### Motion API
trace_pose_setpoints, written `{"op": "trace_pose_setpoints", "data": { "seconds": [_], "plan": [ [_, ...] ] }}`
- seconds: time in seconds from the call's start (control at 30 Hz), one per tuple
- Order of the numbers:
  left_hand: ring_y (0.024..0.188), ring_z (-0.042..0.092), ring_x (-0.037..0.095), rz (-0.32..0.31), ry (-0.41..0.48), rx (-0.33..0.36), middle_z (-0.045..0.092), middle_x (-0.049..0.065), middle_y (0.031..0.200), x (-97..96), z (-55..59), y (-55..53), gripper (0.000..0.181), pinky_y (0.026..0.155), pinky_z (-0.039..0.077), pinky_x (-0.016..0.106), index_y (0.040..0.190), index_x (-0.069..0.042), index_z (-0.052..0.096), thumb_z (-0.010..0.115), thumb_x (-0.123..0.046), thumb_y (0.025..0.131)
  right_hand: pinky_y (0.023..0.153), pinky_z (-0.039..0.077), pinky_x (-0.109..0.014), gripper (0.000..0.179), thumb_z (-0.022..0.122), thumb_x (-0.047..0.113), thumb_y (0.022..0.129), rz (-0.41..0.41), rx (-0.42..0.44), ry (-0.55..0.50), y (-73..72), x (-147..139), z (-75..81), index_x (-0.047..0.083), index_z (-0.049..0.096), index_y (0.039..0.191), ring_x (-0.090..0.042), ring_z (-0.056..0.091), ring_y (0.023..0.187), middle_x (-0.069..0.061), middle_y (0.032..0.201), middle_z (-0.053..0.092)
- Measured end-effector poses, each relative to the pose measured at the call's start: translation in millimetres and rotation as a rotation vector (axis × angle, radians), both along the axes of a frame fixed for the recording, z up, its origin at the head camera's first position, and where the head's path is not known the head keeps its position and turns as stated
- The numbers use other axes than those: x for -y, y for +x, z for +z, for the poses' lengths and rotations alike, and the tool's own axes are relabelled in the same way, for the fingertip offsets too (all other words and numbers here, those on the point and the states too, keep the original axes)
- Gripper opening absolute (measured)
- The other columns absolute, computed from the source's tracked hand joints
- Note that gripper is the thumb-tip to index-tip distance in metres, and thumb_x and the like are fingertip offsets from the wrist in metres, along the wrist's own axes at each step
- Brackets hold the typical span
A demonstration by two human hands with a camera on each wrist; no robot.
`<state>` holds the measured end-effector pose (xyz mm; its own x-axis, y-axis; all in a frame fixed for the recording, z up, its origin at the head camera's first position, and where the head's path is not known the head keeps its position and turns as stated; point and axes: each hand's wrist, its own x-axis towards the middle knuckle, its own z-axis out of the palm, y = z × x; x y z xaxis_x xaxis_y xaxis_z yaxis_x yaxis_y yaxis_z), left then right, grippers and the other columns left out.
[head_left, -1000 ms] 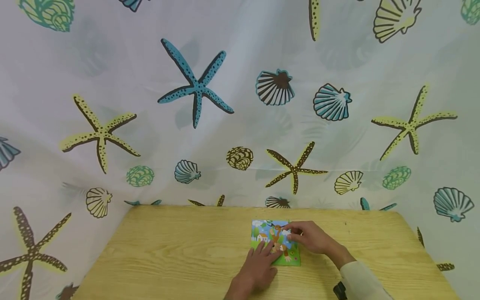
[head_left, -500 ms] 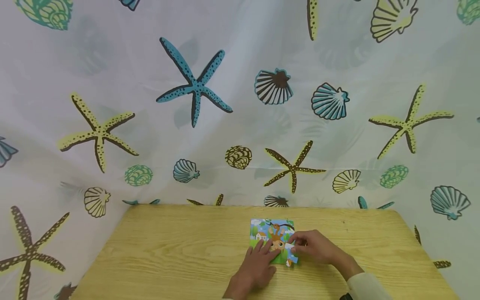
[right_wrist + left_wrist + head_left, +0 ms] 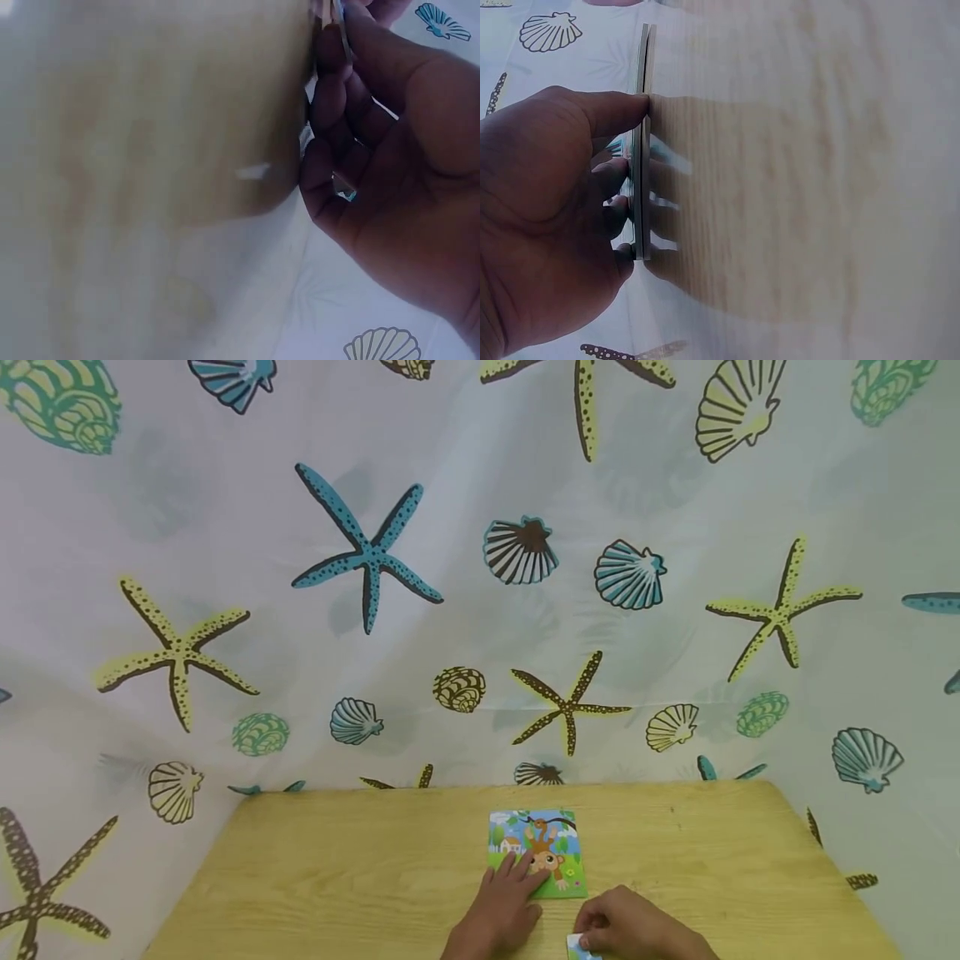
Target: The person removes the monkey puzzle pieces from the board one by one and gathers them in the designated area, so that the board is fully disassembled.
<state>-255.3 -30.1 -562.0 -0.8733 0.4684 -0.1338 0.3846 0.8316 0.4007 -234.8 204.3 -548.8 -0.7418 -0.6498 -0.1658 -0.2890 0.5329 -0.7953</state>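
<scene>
A square picture puzzle (image 3: 573, 860), printed with a monkey hanging from a branch, lies on the wooden table (image 3: 360, 860). My left hand (image 3: 504, 897) rests its spread fingers on the puzzle's lower left part, hiding some of the picture. Seen edge-on in the left wrist view, the puzzle (image 3: 642, 202) shows two thin layers, with the thumb at its side. Nearer to me and apart from the board, my right hand (image 3: 630, 922) pinches a small blue and white puzzle piece (image 3: 576, 947) between thumb and fingers. The bottom of that piece is cut off by the frame.
A white cloth (image 3: 450, 610) printed with starfish and shells hangs behind the table and along both sides. The table's back edge meets it just beyond the puzzle. Bare wood extends left and right of the hands.
My right hand has moved from the puzzle's right side toward me, carrying the piece away. Loose pieces on the puzzle's right side are gone from there. The left hand stays on the board.
</scene>
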Motion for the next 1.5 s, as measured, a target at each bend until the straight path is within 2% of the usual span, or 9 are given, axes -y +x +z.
{"op": "trace_pose_setpoints", "data": {
  "seconds": [0.1, 0.23, 0.37, 0.5, 0.7, 0.87, 1.13, 1.33, 1.5],
  "plan": [
    [0.148, 0.024, 0.035, 0.004, 0.011, -0.021, 0.030, 0.006, 0.159, 1.4, 1.4, -3.2, 0.049, 0.114, 0.026, 0.062, 0.145, -0.027, 0.046, 0.052, -0.027, 0.096, 0.066, 0.050, -0.019, 0.013, 0.066, 0.028, 0.092, -0.011, -0.058, 0.012, 4.0, 1, -0.6, 0.018, 0.073, 0.096, 0.004, 0.060, 0.076, 0.012, 0.089, 0.070],
    [0.148, 0.022, 0.034, 0.019, 0.021, -0.037, 0.029, 0.006, 0.160, 1.2, 10.1, -8.8, 0.050, 0.115, 0.024, 0.062, 0.146, -0.026, 0.045, 0.052, -0.027, 0.097, 0.067, 0.050, -0.018, 0.014, 0.066, 0.030, 0.091, -0.030, -0.119, 0.031, 5.5, 2, 3.7, 0.019, 0.072, 0.099, 0.005, 0.058, 0.077, 0.016, 0.091, 0.068],
    [0.149, 0.022, 0.034, 0.025, 0.026, -0.029, 0.029, 0.006, 0.160, 0.0, 15.6, -10.3, 0.050, 0.116, 0.023, 0.062, 0.146, -0.025, 0.045, 0.053, -0.027, 0.097, 0.068, 0.050, -0.018, 0.015, 0.067, 0.030, 0.091, -0.039, -0.133, 0.050, 6.6, 1, 6.7, 0.019, 0.071, 0.101, 0.005, 0.057, 0.078, 0.016, 0.091, 0.067],
    [0.148, 0.022, 0.034, 0.031, 0.018, -0.023, 0.029, 0.006, 0.160, -1.5, 15.3, -8.5, 0.050, 0.116, 0.023, 0.061, 0.146, -0.025, 0.046, 0.053, -0.026, 0.096, 0.068, 0.050, -0.017, 0.017, 0.067, 0.030, 0.090, -0.040, -0.124, 0.059, 8.1, 1, 5.8, 0.018, 0.070, 0.102, 0.005, 0.058, 0.078, 0.015, 0.091, 0.066],
    [0.148, 0.024, 0.034, 0.031, 0.020, -0.050, 0.030, 0.006, 0.159, -3.6, 12.8, -6.0, 0.049, 0.115, 0.024, 0.061, 0.145, -0.025, 0.047, 0.052, -0.025, 0.096, 0.068, 0.048, -0.018, 0.016, 0.065, 0.033, 0.091, -0.059, -0.175, 0.079, 3.4, 0, 6.8, 0.020, 0.070, 0.099, 0.004, 0.056, 0.077, 0.016, 0.089, 0.064],
    [0.148, 0.024, 0.034, 0.030, 0.015, -0.042, 0.030, 0.006, 0.159, -3.5, 11.2, -3.7, 0.048, 0.115, 0.024, 0.061, 0.145, -0.024, 0.047, 0.052, -0.025, 0.097, 0.064, 0.046, -0.020, 0.016, 0.063, 0.031, 0.094, -0.107, -0.210, 0.079, -18.0, -3, 12.5, 0.018, 0.071, 0.099, 0.000, 0.052, 0.071, 0.012, 0.083, 0.062],
    [0.148, 0.024, 0.035, 0.027, 0.008, -0.025, 0.030, 0.006, 0.159, -3.4, 6.0, -1.6, 0.049, 0.114, 0.025, 0.062, 0.144, -0.022, 0.047, 0.053, -0.025, 0.096, 0.071, 0.047, -0.029, 0.017, 0.059, 0.018, 0.097, -0.185, -0.341, 0.151, -71.6, 0, 17.2, 0.012, 0.069, 0.110, -0.009, 0.052, 0.081, 0.004, 0.092, 0.057],
    [0.148, 0.023, 0.034, 0.016, 0.010, 0.002, 0.029, 0.005, 0.160, -3.4, 0.8, -1.7, 0.048, 0.114, 0.024, 0.062, 0.145, -0.023, 0.046, 0.053, -0.026, 0.097, 0.081, 0.048, -0.039, 0.021, 0.061, 0.017, 0.095, -0.171, -0.337, 0.197, -101.5, 13, 20.8, 0.010, 0.067, 0.114, -0.017, 0.055, 0.092, -0.004, 0.103, 0.058],
    [0.148, 0.022, 0.035, 0.008, 0.026, 0.016, 0.028, 0.005, 0.160, -3.5, 0.5, 2.1, 0.048, 0.114, 0.024, 0.063, 0.144, -0.023, 0.046, 0.052, -0.026, 0.097, 0.082, 0.049, -0.041, 0.024, 0.062, 0.017, 0.095, -0.115, -0.379, 0.248, -116.1, 24, 18.7, 0.009, 0.068, 0.116, -0.019, 0.056, 0.093, -0.009, 0.107, 0.059]
  ]
}}
